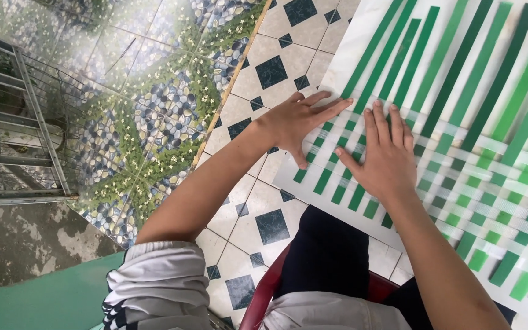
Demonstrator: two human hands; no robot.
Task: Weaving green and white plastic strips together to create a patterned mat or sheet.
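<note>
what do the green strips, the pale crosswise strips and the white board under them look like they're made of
Flat green strips: probably paper or thin card, since they lie flat with clean cut edges and a matte, even colour. Pale translucent crosswise strips: likely thin plastic or tape, as the green shows through them with a faint sheen. White board: smooth, possibly card or foam sheet; its material cannot be told for certain. Both hands, left hand and right hand, press flat on the weave.
</note>
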